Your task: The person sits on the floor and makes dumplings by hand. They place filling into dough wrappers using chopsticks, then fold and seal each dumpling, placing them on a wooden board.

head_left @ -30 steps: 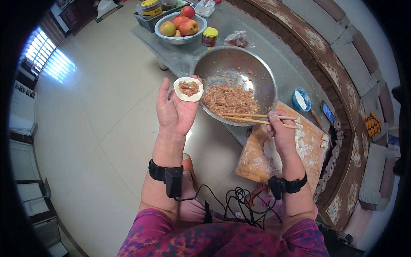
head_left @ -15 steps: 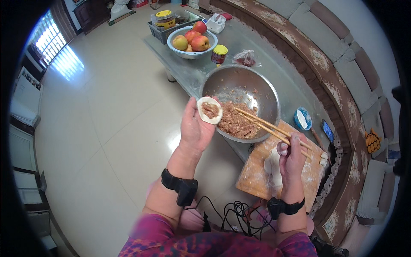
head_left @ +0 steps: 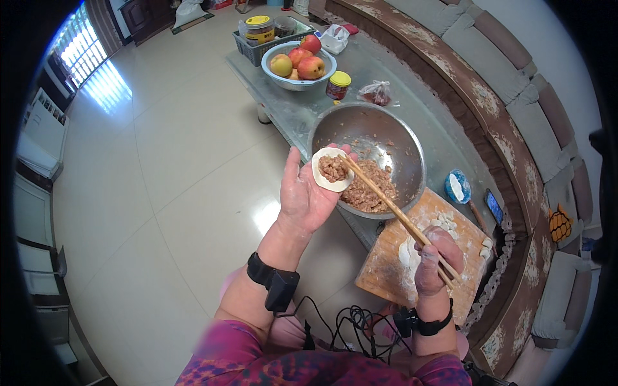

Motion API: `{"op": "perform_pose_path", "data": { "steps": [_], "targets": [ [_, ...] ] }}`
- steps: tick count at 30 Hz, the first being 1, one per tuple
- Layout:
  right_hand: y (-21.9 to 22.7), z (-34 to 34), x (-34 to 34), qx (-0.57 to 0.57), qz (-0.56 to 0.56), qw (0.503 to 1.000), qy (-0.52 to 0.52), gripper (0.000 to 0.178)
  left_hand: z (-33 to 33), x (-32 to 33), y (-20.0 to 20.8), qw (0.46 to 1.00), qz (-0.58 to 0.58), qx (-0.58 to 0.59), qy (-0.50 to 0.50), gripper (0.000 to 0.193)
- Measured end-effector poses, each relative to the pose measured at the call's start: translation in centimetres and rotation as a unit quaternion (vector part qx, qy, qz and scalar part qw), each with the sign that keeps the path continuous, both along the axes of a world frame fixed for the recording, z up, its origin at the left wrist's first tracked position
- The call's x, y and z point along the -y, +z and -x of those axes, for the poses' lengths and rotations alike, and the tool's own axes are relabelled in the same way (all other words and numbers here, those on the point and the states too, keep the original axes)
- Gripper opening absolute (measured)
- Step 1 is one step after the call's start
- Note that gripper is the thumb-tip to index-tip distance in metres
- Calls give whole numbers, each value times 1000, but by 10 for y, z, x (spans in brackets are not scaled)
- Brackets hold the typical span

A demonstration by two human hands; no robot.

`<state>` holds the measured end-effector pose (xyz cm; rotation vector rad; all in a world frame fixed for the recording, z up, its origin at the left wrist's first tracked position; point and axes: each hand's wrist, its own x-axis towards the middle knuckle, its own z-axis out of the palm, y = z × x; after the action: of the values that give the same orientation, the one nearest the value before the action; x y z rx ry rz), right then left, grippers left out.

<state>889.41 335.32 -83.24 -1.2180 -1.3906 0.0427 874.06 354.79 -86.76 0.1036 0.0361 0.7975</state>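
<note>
My left hand [head_left: 301, 198] is palm up, bearing a round white dumpling wrapper [head_left: 329, 186] across its fingers. A mound of minced filling [head_left: 331, 168] sits in the middle of the wrapper. With my right hand [head_left: 440, 256] I grip a pair of wooden chopsticks [head_left: 394, 207], and their tips touch the filling's edge. Below the wrapper, to its right, is a large metal bowl [head_left: 407, 141] with more minced meat mixture [head_left: 372, 188]. Near my right hand lies a floured wooden board [head_left: 381, 269], with flat white dough rounds [head_left: 408, 254] and small dough pieces [head_left: 445, 222].
A glass-topped table [head_left: 283, 116] carries a basin of apples [head_left: 299, 83], a yellow-lidded jar [head_left: 338, 85], a bagged item [head_left: 376, 94] and a grey basket [head_left: 250, 50]. Right of the bowl are a blue dish of white powder [head_left: 458, 186] and a phone [head_left: 494, 206]. Black cables [head_left: 360, 321] hang below.
The chopstick tips have moved left from the bowl's mixture to the wrapper. The filling on the wrapper now forms a bigger mound. My right hand has turned and lowered, showing more dough pieces.
</note>
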Motion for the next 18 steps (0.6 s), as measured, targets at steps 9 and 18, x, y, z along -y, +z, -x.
{"op": "perform_pose_path", "data": {
  "steps": [9, 18],
  "targets": [
    [8, 13, -13, 105, -53, 992, 46, 14, 7, 0, -2, 1000, -6, 7, -13, 67],
    [7, 12, -7, 130, -35, 988, 73, 12, 5, 5, -3, 1000, 13, 2, -25, 62]
  ]
}}
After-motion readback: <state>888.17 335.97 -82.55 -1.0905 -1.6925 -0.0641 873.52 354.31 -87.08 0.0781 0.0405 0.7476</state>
